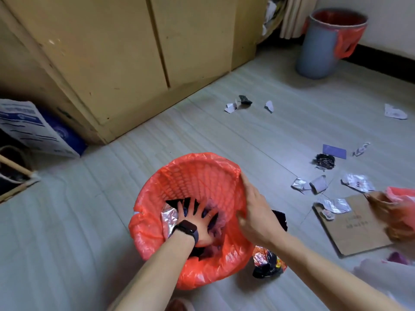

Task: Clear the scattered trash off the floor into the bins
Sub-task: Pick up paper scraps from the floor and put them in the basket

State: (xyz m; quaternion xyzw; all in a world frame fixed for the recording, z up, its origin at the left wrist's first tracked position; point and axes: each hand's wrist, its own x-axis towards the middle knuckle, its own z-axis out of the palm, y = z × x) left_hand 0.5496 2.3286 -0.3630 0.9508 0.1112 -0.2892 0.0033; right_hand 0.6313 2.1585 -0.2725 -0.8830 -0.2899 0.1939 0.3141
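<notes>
Left hand (197, 223), fingers splayed, packs trash (168, 217) down inside the bin (190, 176); right hand (256, 212) grips its rim, steadying it.

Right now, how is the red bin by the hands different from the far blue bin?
The near red-lined mesh basket has lattice walls; the far grey-blue plastic bin has solid ones. The left hand presses trash inside the basket and the right hand grips its rim; the grey-blue bin stands untouched. Both wear red liners.
</notes>
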